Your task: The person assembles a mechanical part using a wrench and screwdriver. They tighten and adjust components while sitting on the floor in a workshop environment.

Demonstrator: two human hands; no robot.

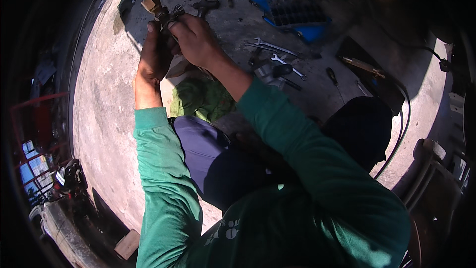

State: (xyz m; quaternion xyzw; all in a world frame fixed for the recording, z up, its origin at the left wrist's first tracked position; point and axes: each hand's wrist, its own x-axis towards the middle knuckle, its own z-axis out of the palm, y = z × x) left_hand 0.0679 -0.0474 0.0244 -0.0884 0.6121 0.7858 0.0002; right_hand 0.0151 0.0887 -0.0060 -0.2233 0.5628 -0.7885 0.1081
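The fingers (185, 26) of the right hand (198, 43) are curled closely around a small, dark metal part with a tan, block-shaped end (151, 5), pinching it near its middle. The left hand (154, 58) cups the same part from the other side, its thumb pointing up along it; its other fingers are mostly hidden, so I cannot tell exactly how they lie. The part is held up off the floor, tan end toward the upper left, beyond the person's long green fabric sleeves (166, 149) and bent knee in dark blue cloth (201, 139).

The step in hand looks like close handwork on this part, one hand steadying while the other works at it. The next move probably calls for a firm left-hand hold and a small, controlled turn or shift of the right fingers.

Below the hands, a crumpled green cloth (201, 99) lies on the grey concrete floor (111, 97). To the right are silver open-ended wrenches (275, 46) and a thin screwdriver with a black handle (331, 74). Farther out sits a blue plastic case with a dark compartmented tray (315, 33).
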